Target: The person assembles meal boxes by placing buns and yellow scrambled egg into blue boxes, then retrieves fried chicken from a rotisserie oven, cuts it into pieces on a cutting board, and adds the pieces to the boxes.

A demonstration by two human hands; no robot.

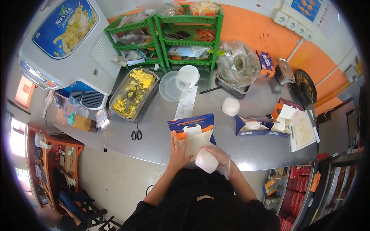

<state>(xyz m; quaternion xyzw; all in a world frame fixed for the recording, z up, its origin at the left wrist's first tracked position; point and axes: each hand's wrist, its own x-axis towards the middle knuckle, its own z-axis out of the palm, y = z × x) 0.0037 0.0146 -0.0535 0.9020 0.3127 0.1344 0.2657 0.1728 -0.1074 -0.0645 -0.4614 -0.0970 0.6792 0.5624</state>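
Observation:
An open paper food box [198,139], blue and orange outside and cream inside, lies near the table's front edge. My left hand [178,153] rests on its left side with the fingers spread. In a clear plastic glove, my right hand [219,154] grips a rounded white bundle [206,161] at the box's near right corner. Whether the bundle is wrapped food, I cannot tell. A similar white bundle [231,106] sits on the table farther right. Two more blue boxes [252,126] [280,128] stand at the right, each with something white inside.
On the steel table [154,144] are a tray of yellow food [133,94], black scissors [137,133], a clear tub [173,85], a receipt [186,103] and a white cutting board [303,133]. Green shelves [189,42] stand behind, a drink dispenser [73,50] at left. A person [71,208] is at lower left.

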